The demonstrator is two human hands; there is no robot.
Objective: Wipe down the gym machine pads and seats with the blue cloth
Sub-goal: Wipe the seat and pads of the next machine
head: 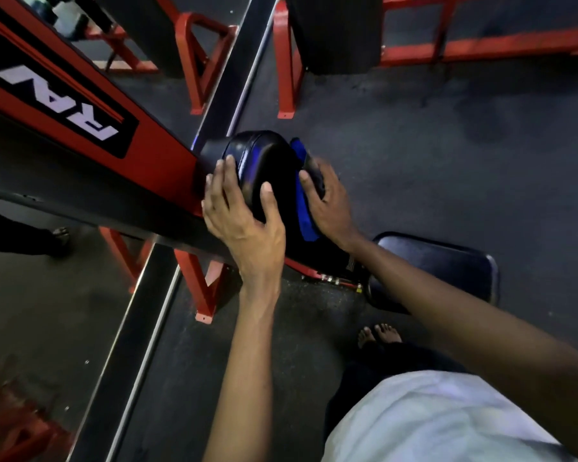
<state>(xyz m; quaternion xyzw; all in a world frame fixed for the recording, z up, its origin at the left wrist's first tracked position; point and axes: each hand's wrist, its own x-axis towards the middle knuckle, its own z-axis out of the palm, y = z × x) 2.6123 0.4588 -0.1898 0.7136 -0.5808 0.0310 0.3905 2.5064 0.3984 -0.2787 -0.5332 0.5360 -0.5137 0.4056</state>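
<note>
Head view: I see dark gym floor (447, 145) across most of the picture. A red machine beam (161, 161) with a white logo runs down from the upper left. At the lower right stands a black seat (454, 261), partly hidden by my right forearm. The round black pad (267, 158) sits at the lower end of the beam, near the centre. My left hand (244, 221) grips the pad's left side, fingers round its rear edge and thumb on its face. My right hand (331, 208) curls over the blue cloth (303, 216) and holds it against the pad's right side; its fingertips are blurred. The cloth lies between that palm and the pad.
</note>
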